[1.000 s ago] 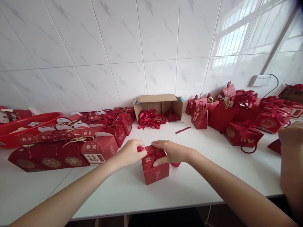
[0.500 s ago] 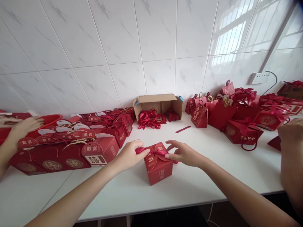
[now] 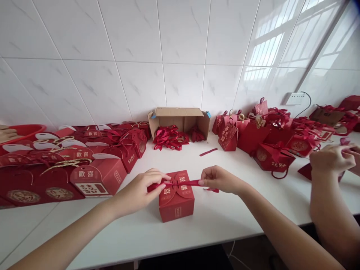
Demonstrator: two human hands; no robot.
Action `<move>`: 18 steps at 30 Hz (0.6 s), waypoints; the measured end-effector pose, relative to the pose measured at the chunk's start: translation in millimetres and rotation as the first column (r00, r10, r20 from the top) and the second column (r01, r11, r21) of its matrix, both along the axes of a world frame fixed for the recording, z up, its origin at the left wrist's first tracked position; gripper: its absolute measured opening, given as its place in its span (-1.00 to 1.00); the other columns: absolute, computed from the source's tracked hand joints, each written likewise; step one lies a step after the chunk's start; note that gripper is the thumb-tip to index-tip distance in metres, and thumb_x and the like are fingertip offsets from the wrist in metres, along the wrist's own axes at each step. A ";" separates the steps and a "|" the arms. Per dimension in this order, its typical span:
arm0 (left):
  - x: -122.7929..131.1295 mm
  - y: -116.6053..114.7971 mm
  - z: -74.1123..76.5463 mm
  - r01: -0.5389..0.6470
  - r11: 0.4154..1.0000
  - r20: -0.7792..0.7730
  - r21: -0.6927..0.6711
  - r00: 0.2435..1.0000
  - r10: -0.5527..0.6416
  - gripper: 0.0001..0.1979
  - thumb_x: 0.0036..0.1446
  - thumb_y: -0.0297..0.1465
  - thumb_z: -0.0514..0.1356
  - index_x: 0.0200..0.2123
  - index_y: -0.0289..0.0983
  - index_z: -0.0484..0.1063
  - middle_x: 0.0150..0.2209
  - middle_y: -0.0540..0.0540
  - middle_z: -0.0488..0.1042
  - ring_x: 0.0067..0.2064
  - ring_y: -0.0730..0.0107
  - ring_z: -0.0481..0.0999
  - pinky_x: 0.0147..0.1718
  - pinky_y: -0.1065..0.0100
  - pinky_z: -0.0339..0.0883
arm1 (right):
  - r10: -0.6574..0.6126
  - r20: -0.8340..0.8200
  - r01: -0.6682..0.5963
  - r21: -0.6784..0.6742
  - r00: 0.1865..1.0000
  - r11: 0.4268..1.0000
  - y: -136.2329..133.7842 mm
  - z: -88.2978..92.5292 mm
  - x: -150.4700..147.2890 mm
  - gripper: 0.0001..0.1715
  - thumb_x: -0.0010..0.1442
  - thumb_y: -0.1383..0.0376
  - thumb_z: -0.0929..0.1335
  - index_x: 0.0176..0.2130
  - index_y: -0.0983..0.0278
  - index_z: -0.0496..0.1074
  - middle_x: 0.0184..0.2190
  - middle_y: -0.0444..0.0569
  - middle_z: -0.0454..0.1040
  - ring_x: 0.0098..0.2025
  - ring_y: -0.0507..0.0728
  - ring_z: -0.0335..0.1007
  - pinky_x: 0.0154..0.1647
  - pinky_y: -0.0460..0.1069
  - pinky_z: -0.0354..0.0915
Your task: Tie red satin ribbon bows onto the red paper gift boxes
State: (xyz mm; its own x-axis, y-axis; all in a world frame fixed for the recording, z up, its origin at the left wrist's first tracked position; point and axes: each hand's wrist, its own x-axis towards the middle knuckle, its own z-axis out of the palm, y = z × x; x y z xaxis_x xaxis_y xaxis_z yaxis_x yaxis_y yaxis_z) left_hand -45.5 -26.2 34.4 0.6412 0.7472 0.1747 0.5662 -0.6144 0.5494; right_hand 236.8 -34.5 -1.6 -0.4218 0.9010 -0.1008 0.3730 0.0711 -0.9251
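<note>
My left hand (image 3: 144, 187) and right hand (image 3: 221, 179) each pinch a red ribbon (image 3: 188, 183), drawn straight across the red box (image 3: 178, 208) between them. Flaps are closed; fastening the ribbon appears unfinished. Clustered boxes (image 3: 102, 172) limit room leftward of my hands; bare tabletop (image 3: 174, 159) lies beyond them, its edge on my side.

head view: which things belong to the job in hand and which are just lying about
In the job:
red box
ribbon across its top, held by left hand and right hand
probably ribbon pile, as supply

Lying about, it seems:
dark red strip on the table
white socket strip
</note>
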 end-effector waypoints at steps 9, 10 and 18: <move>-8.8 2.4 -15.5 -0.049 0.973 0.050 0.228 0.998 0.039 -0.94 0.15 -0.34 0.12 -0.34 -0.19 0.30 -0.11 -0.12 0.46 -0.04 0.24 0.38 -0.09 0.25 0.29 | 0.016 0.158 -0.030 0.089 0.987 0.996 -1.7 -13.2 -0.2 -0.56 0.15 -0.05 0.30 -0.43 0.28 0.34 -0.51 -0.11 0.37 -0.51 0.00 0.23 -0.51 -0.08 0.16; -10.3 0.9 -19.7 -0.123 0.948 0.103 0.294 0.990 0.097 -0.86 0.12 -0.33 0.15 -0.23 -0.18 0.29 -0.08 -0.14 0.42 -0.02 0.21 0.37 -0.05 0.22 0.27 | -0.021 0.156 0.003 0.119 0.988 0.993 -2.8 -17.1 -0.7 -0.57 0.16 -0.05 0.28 -0.37 0.26 0.36 -0.43 -0.07 0.41 -0.43 0.04 0.29 -0.45 -0.06 0.21; -12.6 -47.9 -37.9 -0.296 0.954 -0.037 0.050 0.954 0.298 -0.64 0.27 -0.24 -0.09 -0.51 -0.21 0.31 -0.52 -0.03 0.35 -0.42 0.31 0.34 -0.33 0.32 0.21 | -0.140 0.042 0.135 0.105 0.989 0.985 -46.8 -12.6 1.3 -0.48 0.25 -0.07 0.15 -0.35 0.26 0.39 -0.53 -0.09 0.37 -0.49 0.05 0.25 -0.44 -0.04 0.20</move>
